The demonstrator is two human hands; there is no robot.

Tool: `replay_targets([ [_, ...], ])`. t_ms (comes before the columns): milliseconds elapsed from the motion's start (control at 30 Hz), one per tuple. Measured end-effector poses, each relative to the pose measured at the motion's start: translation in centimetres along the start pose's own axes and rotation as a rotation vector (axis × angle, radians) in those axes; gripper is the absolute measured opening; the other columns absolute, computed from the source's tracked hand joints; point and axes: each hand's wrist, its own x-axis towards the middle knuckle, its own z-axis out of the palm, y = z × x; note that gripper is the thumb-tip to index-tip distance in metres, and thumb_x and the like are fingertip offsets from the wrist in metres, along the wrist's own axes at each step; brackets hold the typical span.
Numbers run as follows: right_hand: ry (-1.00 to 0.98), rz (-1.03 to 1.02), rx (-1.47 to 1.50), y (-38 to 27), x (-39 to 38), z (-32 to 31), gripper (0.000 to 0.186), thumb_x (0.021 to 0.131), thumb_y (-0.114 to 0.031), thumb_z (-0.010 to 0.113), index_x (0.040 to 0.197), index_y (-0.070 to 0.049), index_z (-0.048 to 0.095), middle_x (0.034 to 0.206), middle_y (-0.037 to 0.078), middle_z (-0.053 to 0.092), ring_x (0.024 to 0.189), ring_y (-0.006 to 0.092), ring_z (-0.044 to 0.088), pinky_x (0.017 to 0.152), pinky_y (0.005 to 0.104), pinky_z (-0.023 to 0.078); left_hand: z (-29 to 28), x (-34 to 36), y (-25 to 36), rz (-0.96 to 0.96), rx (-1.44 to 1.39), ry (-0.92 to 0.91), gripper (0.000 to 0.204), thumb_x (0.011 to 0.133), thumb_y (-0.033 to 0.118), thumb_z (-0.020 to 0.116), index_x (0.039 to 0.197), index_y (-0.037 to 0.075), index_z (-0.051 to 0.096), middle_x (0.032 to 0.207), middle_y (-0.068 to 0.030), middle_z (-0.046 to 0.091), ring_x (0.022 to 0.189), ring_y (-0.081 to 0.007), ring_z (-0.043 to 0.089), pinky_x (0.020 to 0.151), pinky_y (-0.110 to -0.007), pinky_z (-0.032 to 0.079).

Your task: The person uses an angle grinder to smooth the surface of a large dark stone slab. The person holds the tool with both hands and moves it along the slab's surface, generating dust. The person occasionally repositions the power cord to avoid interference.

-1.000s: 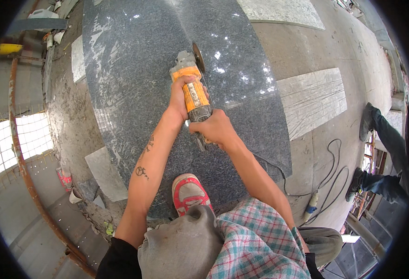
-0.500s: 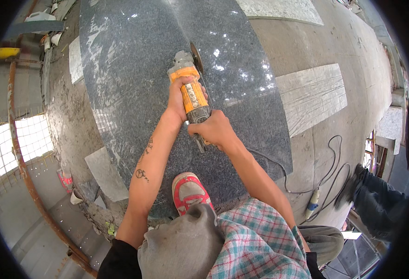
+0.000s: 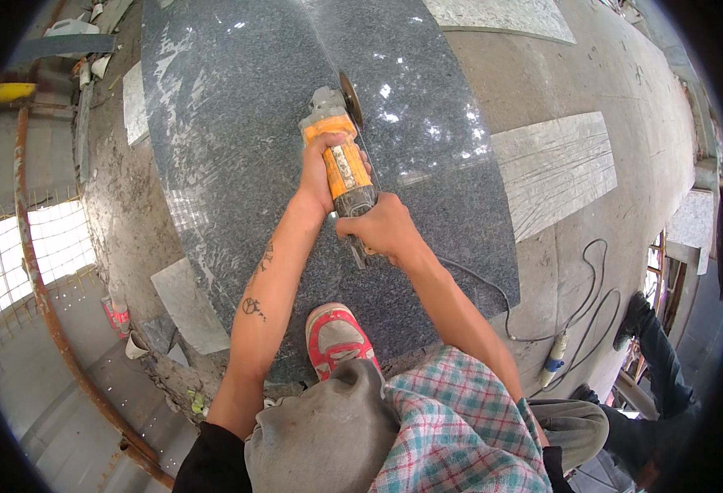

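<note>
I hold an orange and grey angle grinder (image 3: pixel 346 170) over a large dark grey speckled stone slab (image 3: pixel 238 156). My left hand (image 3: pixel 318 174) is wrapped round the orange body behind the grey head. Farther back, my right hand (image 3: pixel 384 226) grips the dark rear end, its fingers partly hidden underneath. The cutting disc (image 3: pixel 351 99) stands on edge at the right of the head, beside a thin pale line running along the slab. Whether it touches the stone I cannot tell. My red and grey shoe (image 3: pixel 338 341) is at the slab's near end.
A black cord (image 3: pixel 480 283) runs from the grinder across the right floor to a blue and white connector (image 3: pixel 554 361). Pale stone pieces (image 3: pixel 554 172) jut out on both sides of the slab. A person's dark-trousered legs (image 3: pixel 665 361) are at the lower right. A rusty pipe (image 3: pixel 41 296) curves along the left.
The grinder and both hands have hardly moved in the picture. At the lower right, the other person's legs have shifted, with the feet now farther apart.
</note>
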Motion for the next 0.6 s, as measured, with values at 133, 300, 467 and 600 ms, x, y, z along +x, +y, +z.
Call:
replay_targets([
  [133, -0.004, 0.021, -0.038, -0.3, -1.3, -0.4, 0.047, 0.056, -0.024, 0.076, 0.087, 0.008, 0.062, 0.073, 0.013, 0.065, 0.063, 0.0187, 0.063, 0.056, 0.0309, 0.05, -0.1, -0.5, -0.6, 0.006, 0.022, 0.038, 0.043, 0.074, 0.034, 0.059, 0.098, -0.002, 0.053, 0.078, -0.0133, 0.058, 0.066, -0.0248, 0.062, 0.062, -0.039, 0.055],
  [300, -0.023, 0.047, -0.001, -0.1, -3.6, -0.4, 0.045, 0.056, -0.025, 0.076, 0.085, 0.007, 0.062, 0.072, 0.013, 0.064, 0.062, 0.0188, 0.063, 0.056, 0.0314, 0.05, -0.4, -2.3, -2.3, -0.002, 0.019, 0.029, 0.043, 0.074, 0.034, 0.059, 0.097, -0.002, 0.053, 0.078, -0.0133, 0.058, 0.066, -0.0244, 0.062, 0.062, -0.039, 0.055],
  [467, -0.026, 0.032, -0.02, 0.2, -1.2, -0.3, 0.043, 0.056, -0.025, 0.076, 0.082, 0.007, 0.063, 0.072, 0.013, 0.064, 0.061, 0.02, 0.063, 0.055, 0.0318, 0.05, -0.1, -0.9, -1.0, -0.018, -0.03, 0.016, 0.042, 0.076, 0.031, 0.058, 0.102, -0.001, 0.05, 0.078, -0.0132, 0.058, 0.066, -0.0251, 0.062, 0.062, -0.04, 0.055],
  [600, -0.014, 0.041, -0.069, -1.2, -0.2, -0.6, 0.055, 0.054, -0.033, 0.078, 0.082, 0.012, 0.064, 0.076, 0.021, 0.067, 0.072, 0.0263, 0.069, 0.067, 0.035, 0.054, 0.0, 0.2, 0.4, -0.03, -0.048, -0.007, 0.042, 0.077, 0.03, 0.057, 0.103, 0.0, 0.049, 0.076, -0.0134, 0.058, 0.066, -0.0255, 0.062, 0.06, -0.04, 0.055],
])
